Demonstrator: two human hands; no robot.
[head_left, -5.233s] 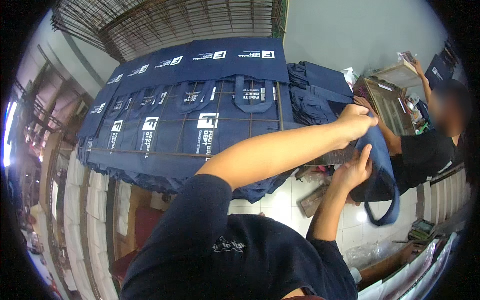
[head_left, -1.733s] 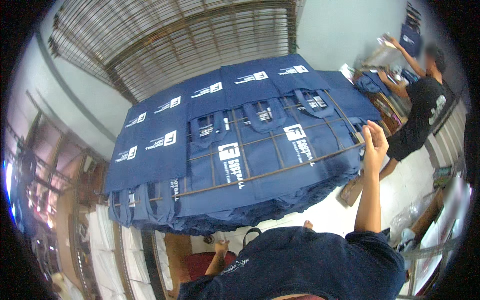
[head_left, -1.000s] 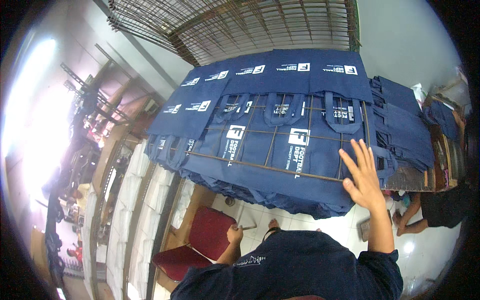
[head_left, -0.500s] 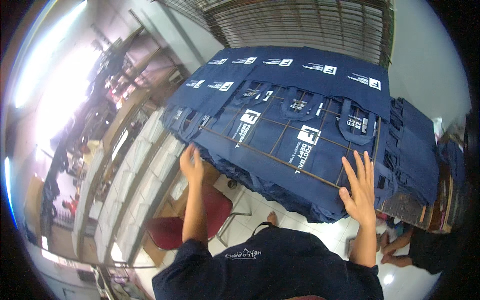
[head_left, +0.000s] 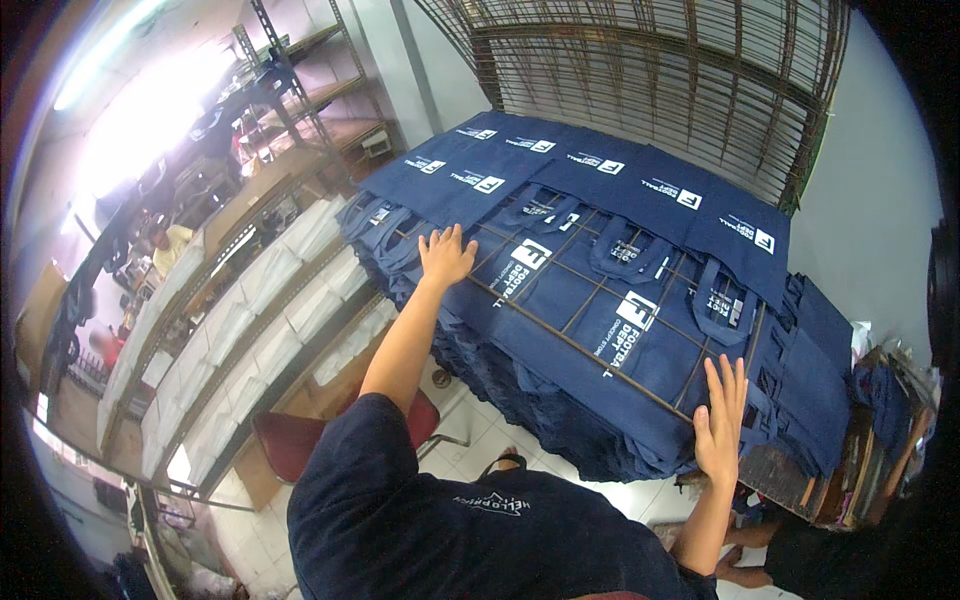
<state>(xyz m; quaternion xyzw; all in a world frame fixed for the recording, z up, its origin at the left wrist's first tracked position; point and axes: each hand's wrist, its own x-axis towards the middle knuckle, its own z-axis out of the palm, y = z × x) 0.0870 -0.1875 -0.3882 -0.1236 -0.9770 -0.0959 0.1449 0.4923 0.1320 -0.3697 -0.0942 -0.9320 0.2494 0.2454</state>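
A wide pile of navy fabric tote bags (head_left: 590, 345) with white print and loop handles lies in front of me. On top of them rests a thin rusty wire rack (head_left: 625, 377), and a row of flat navy bags (head_left: 665, 172) covers its far side. My left hand (head_left: 447, 256) is on the bags beside the rack's near left part, fingers spread and nothing held. At the rack's near right corner, my right hand (head_left: 718, 425) is raised with fingers stretched out, close to the bar; whether it touches is unclear.
Behind the pile stands a stack of wire racks (head_left: 660, 60) against the wall. Shelves with white stacks (head_left: 250, 320) run along the left. A dark red chair (head_left: 285, 445) is below them. Another person (head_left: 825, 540) sits at lower right; one in yellow (head_left: 172, 248) is far left.
My left hand has moved forward from the pile's near left edge onto the bags. The right hand stays by the rack's near right corner. The view has shifted.
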